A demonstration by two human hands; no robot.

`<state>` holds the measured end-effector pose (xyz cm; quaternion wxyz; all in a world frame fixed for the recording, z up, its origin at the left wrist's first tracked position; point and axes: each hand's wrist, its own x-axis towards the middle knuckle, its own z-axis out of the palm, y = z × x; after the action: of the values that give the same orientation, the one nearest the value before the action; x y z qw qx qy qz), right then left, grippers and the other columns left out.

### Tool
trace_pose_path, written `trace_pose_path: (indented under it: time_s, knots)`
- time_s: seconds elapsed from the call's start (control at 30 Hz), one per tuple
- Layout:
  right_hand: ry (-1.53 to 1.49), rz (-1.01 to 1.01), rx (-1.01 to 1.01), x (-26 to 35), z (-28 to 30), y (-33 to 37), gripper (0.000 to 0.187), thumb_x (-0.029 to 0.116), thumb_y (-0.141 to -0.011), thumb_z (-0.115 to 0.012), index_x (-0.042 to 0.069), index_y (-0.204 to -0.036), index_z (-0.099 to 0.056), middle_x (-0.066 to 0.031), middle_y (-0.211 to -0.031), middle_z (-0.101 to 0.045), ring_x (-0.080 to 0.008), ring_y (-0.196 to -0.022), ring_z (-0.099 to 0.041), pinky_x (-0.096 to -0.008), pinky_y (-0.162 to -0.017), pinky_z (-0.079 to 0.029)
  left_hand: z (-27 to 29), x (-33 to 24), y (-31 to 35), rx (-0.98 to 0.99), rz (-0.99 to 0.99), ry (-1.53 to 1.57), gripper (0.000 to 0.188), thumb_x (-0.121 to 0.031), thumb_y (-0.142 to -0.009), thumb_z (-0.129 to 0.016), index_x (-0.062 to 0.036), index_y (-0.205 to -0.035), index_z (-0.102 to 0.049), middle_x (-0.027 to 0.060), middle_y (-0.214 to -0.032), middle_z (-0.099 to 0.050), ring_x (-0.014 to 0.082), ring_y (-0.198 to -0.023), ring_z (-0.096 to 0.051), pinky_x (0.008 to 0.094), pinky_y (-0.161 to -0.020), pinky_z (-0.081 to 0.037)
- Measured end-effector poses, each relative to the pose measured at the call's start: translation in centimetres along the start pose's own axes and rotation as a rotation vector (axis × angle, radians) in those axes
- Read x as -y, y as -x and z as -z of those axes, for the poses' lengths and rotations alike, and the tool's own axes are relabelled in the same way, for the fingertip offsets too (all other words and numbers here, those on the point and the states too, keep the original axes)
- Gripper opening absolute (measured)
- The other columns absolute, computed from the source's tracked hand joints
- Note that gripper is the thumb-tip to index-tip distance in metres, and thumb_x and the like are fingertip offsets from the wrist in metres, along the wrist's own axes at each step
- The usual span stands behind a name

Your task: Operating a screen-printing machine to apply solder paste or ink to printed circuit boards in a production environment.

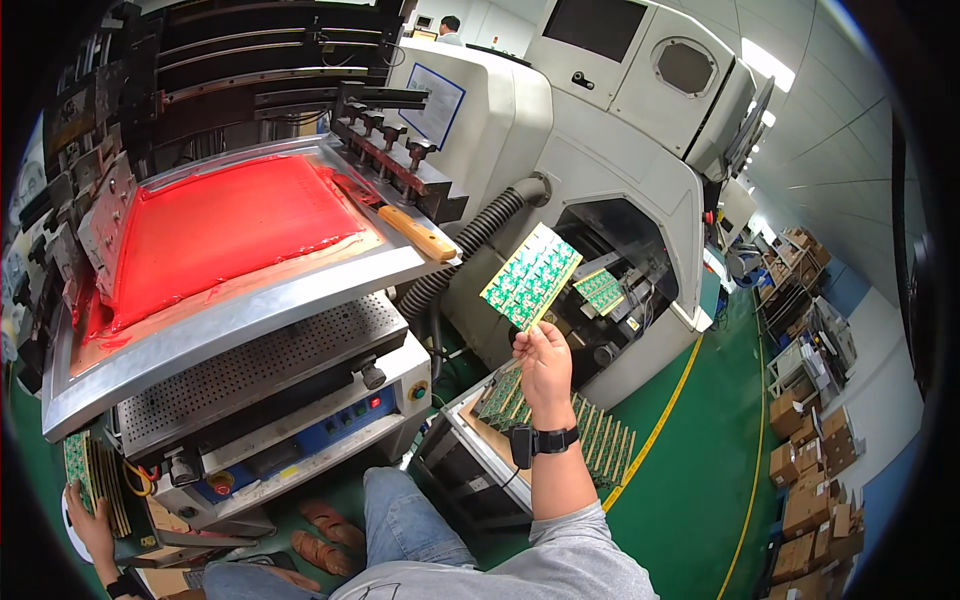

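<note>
Beside red-inked screen frame (220, 230): right hand (543, 362) pinches green circuit panel (530, 276) aloft; left hand (88, 520) grips board stack (82, 470).

Raised above the right hand's fingers (530, 345): a circuit board (530, 275). Below them, racked boards (600, 440). Far left, a framed screen (225, 235); beside the left hand's fingers (75, 495), another board stack (95, 475).

In my right hand (545, 362) I hold one green circuit board (530, 276); just beyond it, one more board (600, 290). One spatula (400, 222) lies farther left.
</note>
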<state>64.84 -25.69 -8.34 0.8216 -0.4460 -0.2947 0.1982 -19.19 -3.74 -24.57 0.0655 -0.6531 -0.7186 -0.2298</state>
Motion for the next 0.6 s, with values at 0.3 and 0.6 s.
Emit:
trace_pose_path:
  time_s: [0.3, 0.6]
  knots:
    - [-0.043, -0.108, -0.115, 0.0, 2.5, -1.0, 0.01, 0.014, -0.1, -0.058, 0.007, -0.107, -0.058, -0.0064, -0.086, -0.068, -0.0162, -0.074, -0.064, -0.0304, -0.069, -0.051, -0.9, 1.4, -0.3, -0.018, -0.01, 0.005, 0.064, -0.012, -0.086, -0.067, -0.006, -0.145, -0.043, 0.0197, -0.152, -0.039, 0.0388, -0.14, -0.037, 0.0446, -0.115, -0.029]
    - [-0.008, -0.094, -0.142, -0.2, 4.0, -1.3, 0.01, 0.013, -0.099, -0.058, 0.008, -0.107, -0.059, -0.0055, -0.086, -0.068, -0.0164, -0.076, -0.064, -0.0305, -0.069, -0.052, -1.0, 1.5, -0.8, -0.046, -0.019, -0.004, 0.064, -0.012, -0.087, -0.067, -0.0045, -0.145, -0.043, 0.0191, -0.152, -0.04, 0.039, -0.139, -0.038, 0.0446, -0.114, -0.03]
